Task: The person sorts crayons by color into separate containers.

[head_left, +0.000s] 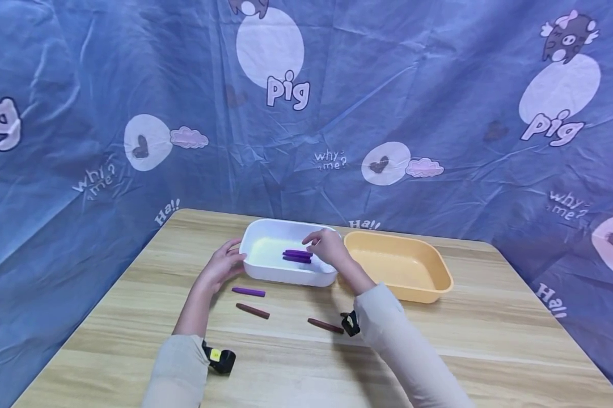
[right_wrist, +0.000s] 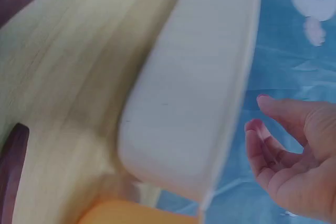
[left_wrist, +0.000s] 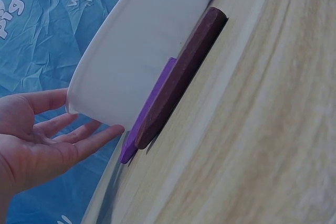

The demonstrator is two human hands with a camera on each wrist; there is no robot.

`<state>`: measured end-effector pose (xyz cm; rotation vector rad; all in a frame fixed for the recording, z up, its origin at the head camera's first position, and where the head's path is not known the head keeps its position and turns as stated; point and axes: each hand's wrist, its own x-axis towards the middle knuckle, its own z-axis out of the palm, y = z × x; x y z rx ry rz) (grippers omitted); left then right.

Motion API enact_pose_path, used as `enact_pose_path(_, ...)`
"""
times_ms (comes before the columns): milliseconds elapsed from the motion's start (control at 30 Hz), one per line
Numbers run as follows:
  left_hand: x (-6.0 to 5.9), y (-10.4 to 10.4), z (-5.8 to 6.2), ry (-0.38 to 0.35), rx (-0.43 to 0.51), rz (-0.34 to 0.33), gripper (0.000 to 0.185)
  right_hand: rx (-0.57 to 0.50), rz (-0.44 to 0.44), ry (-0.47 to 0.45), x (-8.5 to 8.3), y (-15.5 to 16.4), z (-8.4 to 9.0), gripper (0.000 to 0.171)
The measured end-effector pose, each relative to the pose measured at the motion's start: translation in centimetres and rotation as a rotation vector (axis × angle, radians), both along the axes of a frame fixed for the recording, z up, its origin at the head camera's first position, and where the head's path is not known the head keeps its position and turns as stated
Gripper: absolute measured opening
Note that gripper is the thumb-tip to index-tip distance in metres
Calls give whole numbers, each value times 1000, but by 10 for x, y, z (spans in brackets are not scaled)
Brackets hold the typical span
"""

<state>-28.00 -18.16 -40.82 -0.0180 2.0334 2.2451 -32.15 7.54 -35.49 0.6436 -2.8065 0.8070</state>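
The right hand (head_left: 328, 247) hovers over the white tray (head_left: 265, 270), fingers loose and empty, just above the purple sticks (head_left: 297, 256) lying inside. The left hand (head_left: 223, 265), fingers straight, steadies the tray's near-left rim. Likely sorting by colour: next comes a reach for the purple stick (head_left: 248, 292) on the surface (head_left: 490, 340).
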Motion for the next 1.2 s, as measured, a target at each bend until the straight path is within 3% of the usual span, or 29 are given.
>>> enact_pose_path(333, -1, -5, -3, 9, 20, -6, 58, -136, 89, 59, 47, 29, 26, 14)
enact_pose_path(533, 0, -7, -2, 4, 24, 0, 59, -204, 101, 83, 72, 42, 29, 15)
enact_pose_path(833, -1, -6, -4, 14, 17, -6, 59, -225, 164, 41, 90, 15, 11, 17)
enact_pose_path(1200, -3, -3, -4, 20, 30, -11, 58, -212, 240, -4, 88, -37, -23, 15)
